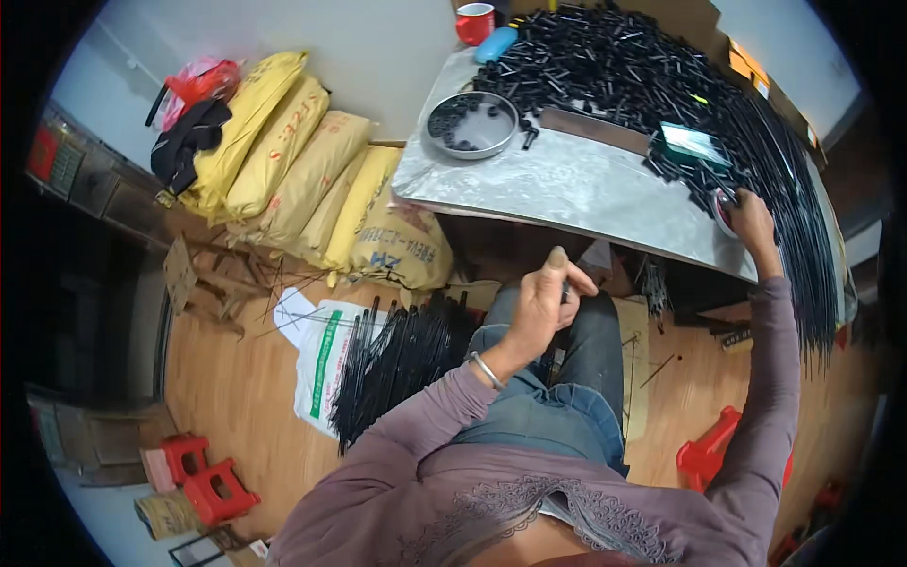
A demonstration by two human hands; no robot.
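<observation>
My left hand [543, 307] is raised over my lap, thumb up and fingers curled in. A small dark bit shows among its fingers, too small to name. On the right, my right hand [754, 225] reaches to the table edge, with its fingers bent down at a small round dish [725, 212] with a pale and reddish rim. What its fingertips hold is hidden. Beside and beyond that hand lie short black tube-like pieces [605, 57] in a large heap and long thin black rods [803, 236] hanging over the table's right end.
The grey-topped table [567, 189] also bears a round metal pan [472, 125], a red mug [475, 23] and a green box [694, 145]. Stacked yellow sacks [283, 170] lie at the left. More black rods [402, 359] stand by my left leg; red stools [220, 491] are on the floor.
</observation>
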